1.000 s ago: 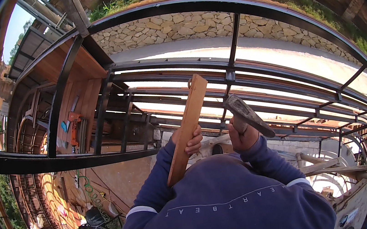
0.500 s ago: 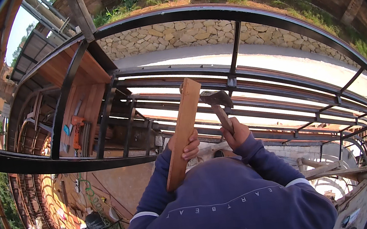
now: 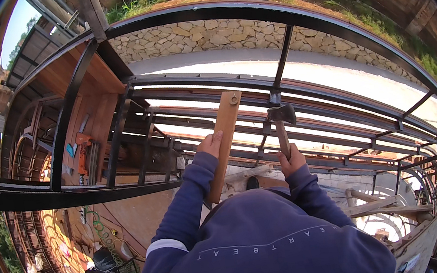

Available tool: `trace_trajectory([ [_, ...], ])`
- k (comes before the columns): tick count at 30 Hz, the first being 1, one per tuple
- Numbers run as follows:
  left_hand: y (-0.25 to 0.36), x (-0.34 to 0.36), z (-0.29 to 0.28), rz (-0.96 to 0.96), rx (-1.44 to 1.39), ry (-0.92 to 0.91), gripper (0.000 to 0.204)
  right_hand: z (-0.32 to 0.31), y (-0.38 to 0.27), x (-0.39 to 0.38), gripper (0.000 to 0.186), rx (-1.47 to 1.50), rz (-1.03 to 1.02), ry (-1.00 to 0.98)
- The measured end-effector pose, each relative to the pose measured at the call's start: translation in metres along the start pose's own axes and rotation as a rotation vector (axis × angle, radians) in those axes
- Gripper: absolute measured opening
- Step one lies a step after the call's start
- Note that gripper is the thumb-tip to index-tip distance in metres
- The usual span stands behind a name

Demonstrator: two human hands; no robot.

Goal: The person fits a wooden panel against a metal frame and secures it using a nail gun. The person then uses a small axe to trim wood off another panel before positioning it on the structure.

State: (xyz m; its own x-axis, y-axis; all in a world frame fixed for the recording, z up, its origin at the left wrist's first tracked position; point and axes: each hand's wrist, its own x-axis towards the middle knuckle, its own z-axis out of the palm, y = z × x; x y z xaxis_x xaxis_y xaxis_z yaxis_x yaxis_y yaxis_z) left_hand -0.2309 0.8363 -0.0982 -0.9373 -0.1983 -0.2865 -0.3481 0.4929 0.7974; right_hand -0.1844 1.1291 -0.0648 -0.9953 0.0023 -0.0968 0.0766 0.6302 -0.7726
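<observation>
A long reddish-brown wooden board (image 3: 224, 149) stands tilted in front of my body, its lower end close to my belly. Near its upper end is a small round fitting or hole (image 3: 234, 100); I cannot tell which. My left hand (image 3: 211, 144) grips the board by its left edge, thumb on the face, other fingers mostly hidden behind. To the right, my right hand (image 3: 291, 160) is closed round the wooden handle of a hatchet (image 3: 281, 116). The dark metal head points up and away from me, apart from the board.
A black metal frame with long rails (image 3: 328, 95) spans the space ahead. On a wooden shelf (image 3: 103, 104) at left lie an orange power drill (image 3: 85, 153) and other tools. Timber pieces (image 3: 379, 205) lie lower right. A green coiled hose (image 3: 102, 230) and black bag (image 3: 105, 258) are lower left.
The board has turned so its face and round mark show. My left hand has shifted higher along it. The hatchet has moved right, away from the board, and stands more upright.
</observation>
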Motion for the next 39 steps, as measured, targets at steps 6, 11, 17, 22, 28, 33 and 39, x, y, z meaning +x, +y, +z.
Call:
trace_trajectory([
  [6,0.023,0.006,0.033,0.008,0.218,0.01,0.055,-0.018,0.011,0.018,0.033,-0.102,0.03,-0.103],
  [11,0.019,0.008,0.044,-0.039,0.202,-0.037,0.054,-0.025,-0.006,0.038,0.039,-0.137,-0.057,-0.112],
  [17,0.023,0.013,0.041,-0.077,0.219,-0.117,0.057,-0.027,-0.035,0.07,0.05,-0.094,-0.08,-0.23],
  [22,0.024,0.016,0.042,-0.108,0.26,-0.144,0.058,-0.017,-0.041,0.088,0.056,-0.229,-0.27,-0.195],
  [28,0.026,0.015,0.04,-0.105,0.242,-0.151,0.057,-0.036,-0.07,0.104,0.055,-0.498,-0.314,-0.294],
  [33,0.016,0.021,0.045,-0.043,0.129,-0.124,0.053,-0.028,-0.055,0.106,0.036,-0.393,-0.14,-0.296],
  [39,0.016,0.021,0.066,-0.054,-0.023,-0.094,0.048,0.065,0.006,0.067,0.03,0.313,0.087,-0.179],
])
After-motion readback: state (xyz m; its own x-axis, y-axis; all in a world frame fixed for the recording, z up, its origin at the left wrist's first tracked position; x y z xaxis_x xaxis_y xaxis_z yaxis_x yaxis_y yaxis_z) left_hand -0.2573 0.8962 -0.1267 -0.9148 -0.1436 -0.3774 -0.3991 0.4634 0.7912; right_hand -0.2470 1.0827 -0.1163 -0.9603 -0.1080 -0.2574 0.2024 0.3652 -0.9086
